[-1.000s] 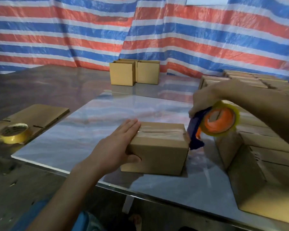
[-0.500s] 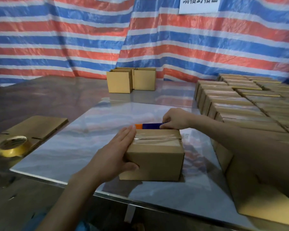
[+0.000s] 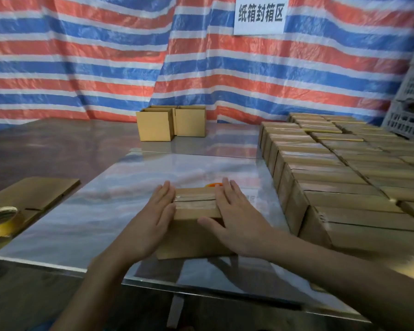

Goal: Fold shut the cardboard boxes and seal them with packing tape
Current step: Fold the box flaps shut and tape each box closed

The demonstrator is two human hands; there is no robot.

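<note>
Left of the box [image 3: 195,206] that lies under the left hand [image 3: 153,218] and the right hand [image 3: 237,218], the counter [image 3: 101,218] is open as far as the flattened cardboard [image 3: 34,192] and the tape roll [image 3: 0,218] at its left edge. A broad bare stretch runs behind the box up to the two upright boxes [image 3: 155,126] at the far side. On the right, the rows of sealed boxes [image 3: 332,187] stand as a wall near the right hand, leaving only a narrow lane, and an orange tape dispenser [image 3: 212,185] sits just behind the box.
</note>
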